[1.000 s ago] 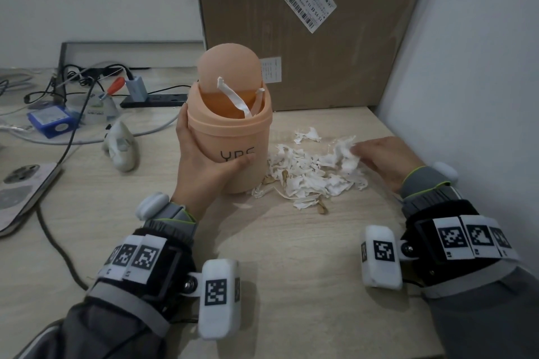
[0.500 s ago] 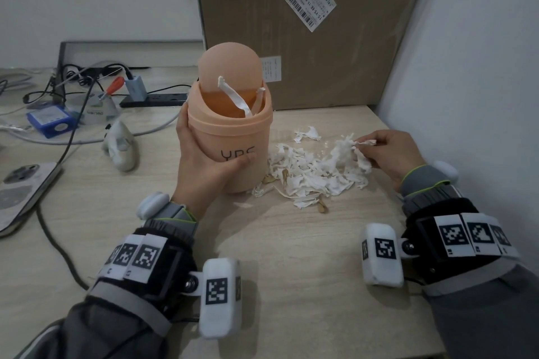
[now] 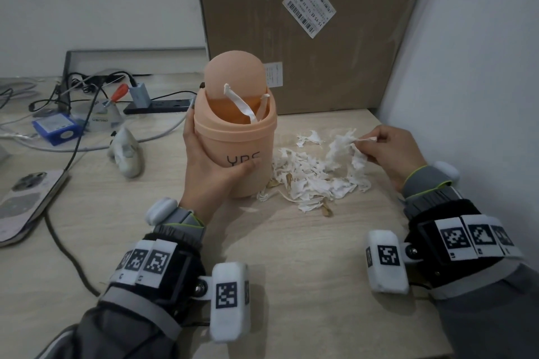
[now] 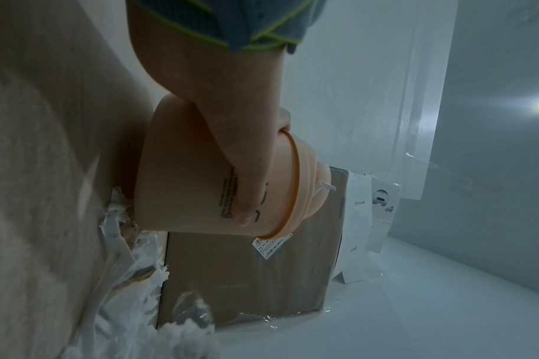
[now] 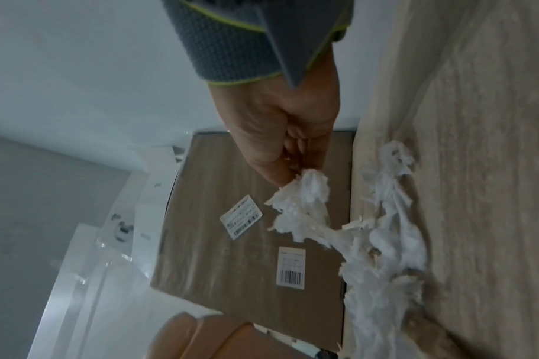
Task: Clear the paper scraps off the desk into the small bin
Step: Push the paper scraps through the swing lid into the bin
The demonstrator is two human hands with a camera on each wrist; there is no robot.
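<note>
A small peach bin (image 3: 239, 151) with a domed swing lid stands upright on the wooden desk, a white paper strip (image 3: 240, 103) hanging out of its opening. My left hand (image 3: 210, 166) grips the bin's side, thumb across the front (image 4: 246, 194). A heap of torn white paper scraps (image 3: 309, 181) lies just right of the bin. My right hand (image 3: 388, 148) pinches a bunch of scraps (image 3: 350, 146) and holds it just above the heap's right side; the right wrist view shows the scraps (image 5: 305, 199) dangling from the fingertips.
A large cardboard box (image 3: 306, 26) stands against the wall behind the bin. A white wall (image 3: 472, 81) closes the right side. At the left lie cables, a blue device (image 3: 57, 128), a white mouse-like object (image 3: 125, 151) and a phone (image 3: 26, 201).
My right hand went from lying on the heap to pinching a bunch of scraps and lifting it slightly. The left hand and bin stayed put.
</note>
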